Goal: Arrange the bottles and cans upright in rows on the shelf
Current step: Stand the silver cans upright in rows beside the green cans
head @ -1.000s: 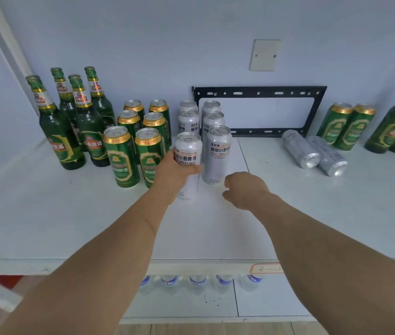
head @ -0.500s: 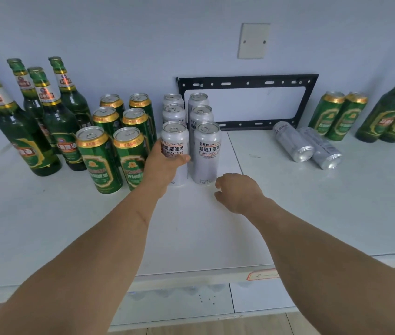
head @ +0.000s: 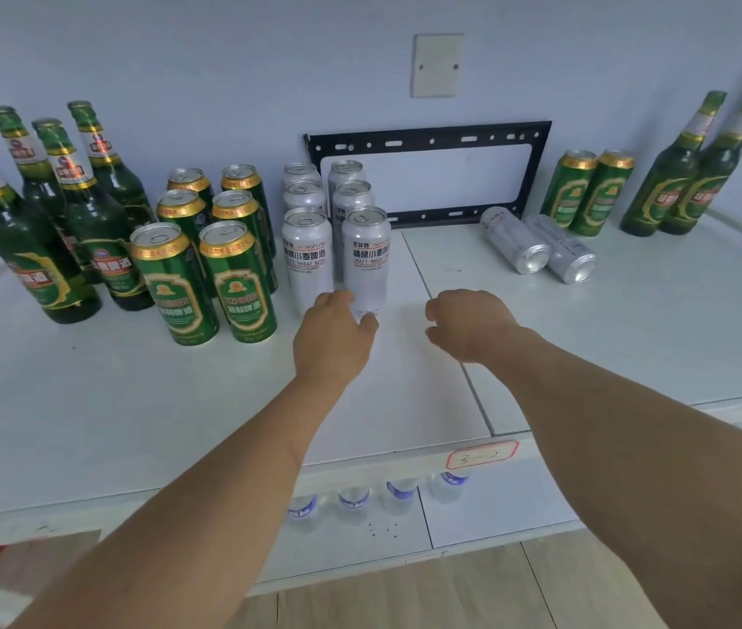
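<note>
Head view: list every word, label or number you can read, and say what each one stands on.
"CRAFT WHEAT BEER": left front silver can, under large Chinese characters.
"CRAFT WHEA", rest turned away: right front silver can.
"HENGFEITE": small line along the top of the left front silver can.
Green cans and green bottles: label text too blurred to read.
Shelf-edge tag: handwritten marks, illegible.
Lying silver cans: print unreadable.

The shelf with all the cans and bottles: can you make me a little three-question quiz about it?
1. True or false: the two silver cans right of the black bracket stand upright.
2. How many green cans stand in the left block? A) four B) six C) eight
3. Fill in: neither the left hand nor the right hand holds a ____.

Key: 1 false, they lie on their sides; 2 B; 3 can.
</note>
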